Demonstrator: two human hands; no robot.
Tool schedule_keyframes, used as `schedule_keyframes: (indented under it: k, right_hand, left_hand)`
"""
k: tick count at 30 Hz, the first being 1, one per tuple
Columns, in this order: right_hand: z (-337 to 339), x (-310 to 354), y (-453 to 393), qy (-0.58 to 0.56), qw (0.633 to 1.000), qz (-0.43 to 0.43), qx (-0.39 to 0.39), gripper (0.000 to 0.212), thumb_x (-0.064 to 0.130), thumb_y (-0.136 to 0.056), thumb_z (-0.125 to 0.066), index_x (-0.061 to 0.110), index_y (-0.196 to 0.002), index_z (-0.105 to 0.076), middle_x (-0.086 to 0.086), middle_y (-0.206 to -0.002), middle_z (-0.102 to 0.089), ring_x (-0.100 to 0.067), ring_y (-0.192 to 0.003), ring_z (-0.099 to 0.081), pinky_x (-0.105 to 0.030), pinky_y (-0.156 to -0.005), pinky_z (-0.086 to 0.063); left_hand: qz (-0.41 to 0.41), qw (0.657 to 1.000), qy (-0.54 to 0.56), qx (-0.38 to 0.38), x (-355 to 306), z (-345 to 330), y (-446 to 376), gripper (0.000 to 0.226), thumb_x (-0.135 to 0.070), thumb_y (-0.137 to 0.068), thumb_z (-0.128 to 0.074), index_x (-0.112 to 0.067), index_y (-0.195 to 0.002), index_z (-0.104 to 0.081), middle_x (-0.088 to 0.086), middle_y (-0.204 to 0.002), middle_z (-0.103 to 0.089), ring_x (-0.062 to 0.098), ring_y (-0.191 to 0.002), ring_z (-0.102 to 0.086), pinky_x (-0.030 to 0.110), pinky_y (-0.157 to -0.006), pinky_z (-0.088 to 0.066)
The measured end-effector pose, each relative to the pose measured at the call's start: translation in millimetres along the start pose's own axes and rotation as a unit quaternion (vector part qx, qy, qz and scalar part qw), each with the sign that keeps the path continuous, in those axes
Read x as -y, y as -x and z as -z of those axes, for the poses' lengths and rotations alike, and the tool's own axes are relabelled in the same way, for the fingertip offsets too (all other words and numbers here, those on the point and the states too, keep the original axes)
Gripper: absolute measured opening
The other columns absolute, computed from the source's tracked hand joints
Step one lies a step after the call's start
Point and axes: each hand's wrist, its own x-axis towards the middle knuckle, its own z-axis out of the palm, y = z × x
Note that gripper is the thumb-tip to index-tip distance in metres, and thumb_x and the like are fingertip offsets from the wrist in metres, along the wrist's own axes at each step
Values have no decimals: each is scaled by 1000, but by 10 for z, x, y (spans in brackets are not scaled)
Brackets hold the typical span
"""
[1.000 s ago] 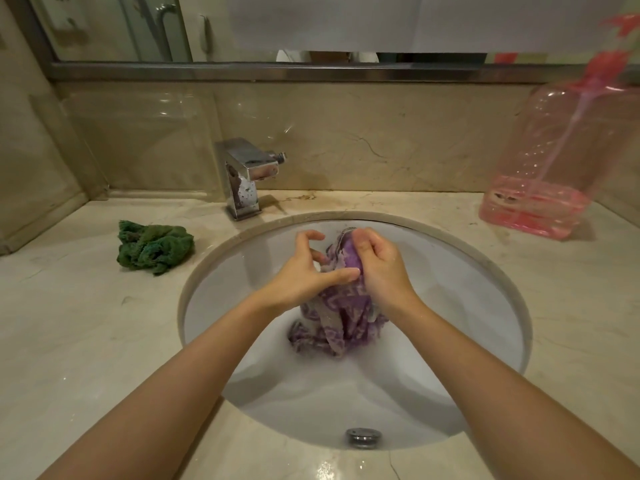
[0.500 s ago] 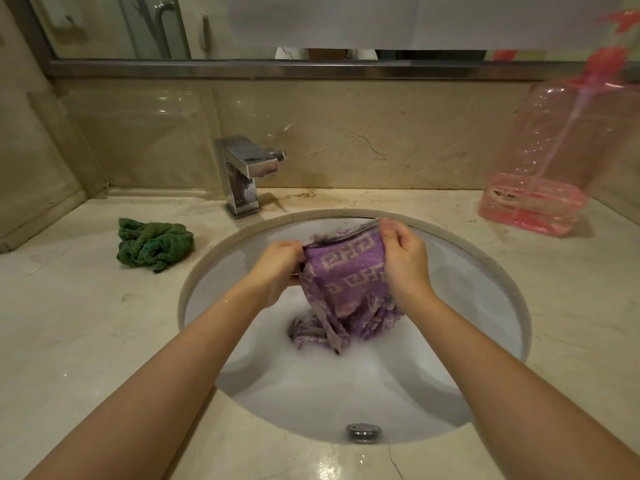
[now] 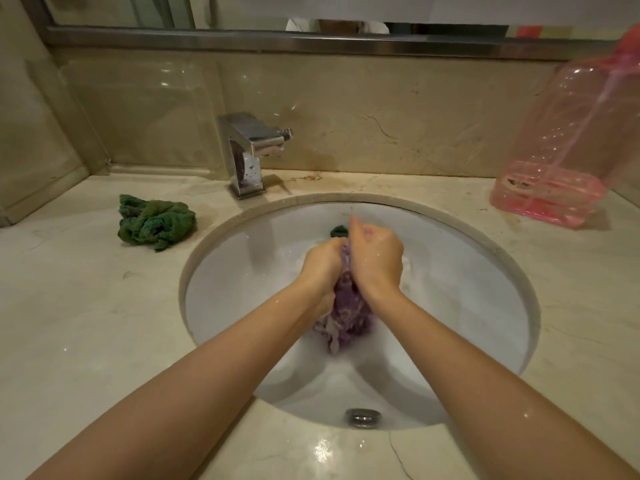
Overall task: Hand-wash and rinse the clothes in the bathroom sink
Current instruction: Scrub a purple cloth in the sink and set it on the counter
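A purple patterned cloth (image 3: 346,306) is bunched between both my hands over the middle of the white oval sink (image 3: 242,258), which holds soapy water. My left hand (image 3: 322,265) grips the cloth from the left and my right hand (image 3: 375,258) grips it from the right, fists pressed together. The cloth's wet lower end hangs below my wrists. Most of its upper part is hidden inside my fists. A small dark green item (image 3: 339,231) shows in the basin just behind my hands.
A chrome faucet (image 3: 249,154) stands at the sink's back left. A crumpled green cloth (image 3: 154,225) lies on the marble counter to the left. A large pink transparent bottle (image 3: 568,161) stands at the back right. An overflow drain (image 3: 363,416) sits on the near wall.
Half a second ago my hands held the cloth spread open by its top edge. Now they have come together and bunched it into a wad, lower in the basin.
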Motion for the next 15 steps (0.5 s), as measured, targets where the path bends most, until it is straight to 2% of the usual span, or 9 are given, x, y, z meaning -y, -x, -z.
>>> schedule_keyframes:
  k: [3, 6, 8, 10, 12, 13, 15]
  right_hand:
    - [17, -19, 97, 40, 995, 82, 27, 51, 33, -99, -46, 18, -51, -38, -1, -53, -44, -23, -57, -46, -36, -56, -31]
    - [54, -22, -78, 68, 997, -24, 42, 50, 33, -101, -40, 19, -53, -44, -4, -63, -52, -31, -73, -54, -34, -63, -33]
    - [41, -19, -40, 84, 995, -3, 53, 49, 32, -101, -39, 18, -54, -43, -7, -67, -56, -30, -73, -54, -33, -63, -32]
    - [3, 8, 61, 88, 992, 38, 77, 49, 33, -100, -41, 18, -54, -38, -8, -67, -55, -26, -68, -49, -33, -63, -29]
    - [7, 10, -12, 85, 993, -6, 81, 47, 32, -99, -41, 15, -56, -41, -11, -72, -56, -29, -73, -49, -33, -64, -31]
    - [26, 5, -59, 100, 991, -32, 81, 45, 29, -99, -40, 13, -57, -42, -11, -73, -56, -30, -76, -50, -33, -65, -32]
    - [43, 25, -30, 119, 990, -5, 76, 41, 24, -98, -38, 12, -61, -47, -11, -74, -57, -33, -76, -52, -35, -63, -36]
  left_hand:
    - [-14, 999, 32, -9, 23, -34, 23, 41, -14, -105, -35, -13, -66, -47, -4, -46, -50, 6, -49, -51, 16, -46, -44]
    - [34, 999, 0, -19, 16, -30, 69, 39, -8, -99, -43, -10, -61, -51, 3, -42, -53, 12, -37, -52, 20, -44, -43]
    - [12, 1000, -1, -18, 28, -41, 39, 39, -9, -102, -40, -11, -64, -50, 3, -50, -53, 11, -48, -53, 21, -51, -44]
    - [-9, 999, 9, -36, 7, -51, 45, 41, -9, -105, -31, -13, -66, -43, 3, -61, -43, 8, -62, -46, 16, -61, -40]
    - [-4, 997, -19, -71, 13, -29, 44, 40, -8, -103, -36, -10, -65, -45, 7, -63, -46, 12, -62, -49, 21, -64, -40]
    - [15, 999, -12, -46, 21, -41, 20, 38, -9, -101, -40, -10, -64, -49, 8, -60, -51, 16, -58, -53, 25, -61, -42]
    - [37, 997, 73, -8, 33, -70, -12, 37, -9, -101, -40, -10, -66, -53, 4, -57, -57, 17, -60, -58, 29, -60, -45]
